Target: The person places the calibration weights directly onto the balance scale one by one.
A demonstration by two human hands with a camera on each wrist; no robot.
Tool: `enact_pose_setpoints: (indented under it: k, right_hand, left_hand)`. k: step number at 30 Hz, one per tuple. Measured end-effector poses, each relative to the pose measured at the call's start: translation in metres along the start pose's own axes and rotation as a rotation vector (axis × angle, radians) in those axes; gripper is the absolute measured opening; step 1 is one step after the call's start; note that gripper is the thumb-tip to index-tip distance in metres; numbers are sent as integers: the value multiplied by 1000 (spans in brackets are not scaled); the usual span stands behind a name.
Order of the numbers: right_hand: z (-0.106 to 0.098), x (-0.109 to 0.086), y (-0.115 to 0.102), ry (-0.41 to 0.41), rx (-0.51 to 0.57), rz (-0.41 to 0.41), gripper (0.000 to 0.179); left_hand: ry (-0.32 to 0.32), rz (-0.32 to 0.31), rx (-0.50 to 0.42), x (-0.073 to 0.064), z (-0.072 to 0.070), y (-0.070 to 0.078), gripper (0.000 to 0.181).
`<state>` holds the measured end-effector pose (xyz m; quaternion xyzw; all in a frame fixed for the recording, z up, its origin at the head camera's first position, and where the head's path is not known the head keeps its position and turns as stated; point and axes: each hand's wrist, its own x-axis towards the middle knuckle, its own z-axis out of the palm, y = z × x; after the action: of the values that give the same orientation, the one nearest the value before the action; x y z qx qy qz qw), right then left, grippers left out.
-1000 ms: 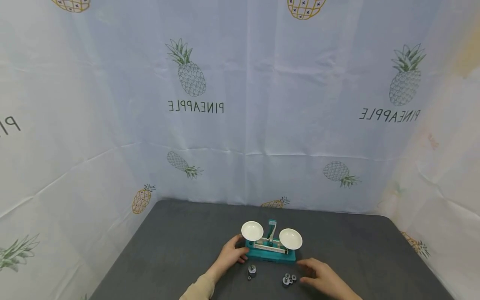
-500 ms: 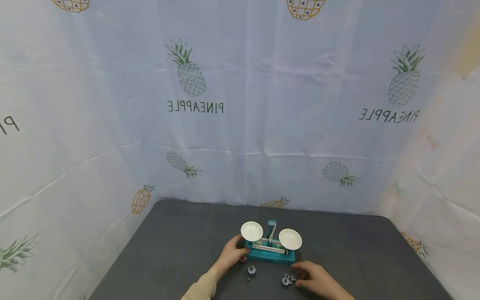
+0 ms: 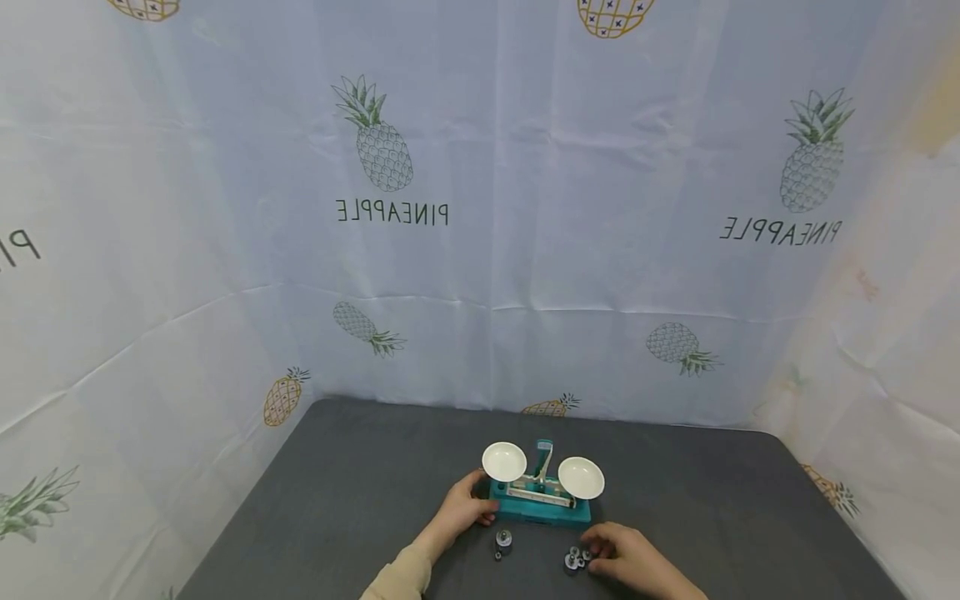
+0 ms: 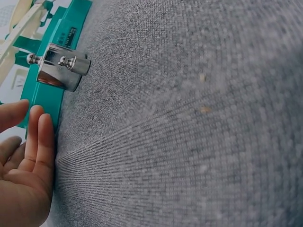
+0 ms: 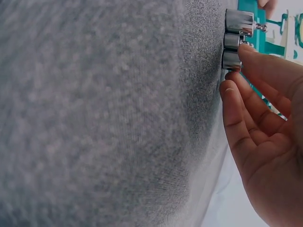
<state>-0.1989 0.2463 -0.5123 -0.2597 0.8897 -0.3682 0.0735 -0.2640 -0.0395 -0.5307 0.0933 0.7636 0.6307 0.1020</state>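
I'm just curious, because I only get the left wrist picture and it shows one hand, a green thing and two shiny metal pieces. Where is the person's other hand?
Observer: The right hand is near the right end of the green balance, on the side closer to the person.
Visitor: Is there anything by its fingers?
Observer: Yes, a second cluster of metal weights; whether the fingers pinch one, I cannot tell.
Visitor: And what does the green thing carry on top?
Observer: The head view shows two round dishes: a left white pan and a right white pan.
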Motion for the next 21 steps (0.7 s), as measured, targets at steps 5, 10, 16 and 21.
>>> enact_pose_setpoints:
  k: [5, 10, 16, 21]
  right_hand:
    - [2, 2, 0, -3, 24, 15, 21]
    - [2, 2, 0, -19, 49, 55, 20]
    - [3, 4, -2, -17, 36, 68, 17]
    - [4, 5, -3, -4, 0, 51, 14]
  left_hand:
    - [-9, -6, -24, -4, 0, 7, 61]
    - [-10, -4, -27, -9, 1, 15, 59]
    - [-5, -16, -19, 1, 1, 1, 61]
    - [-4, -16, -8, 1, 1, -1, 62]
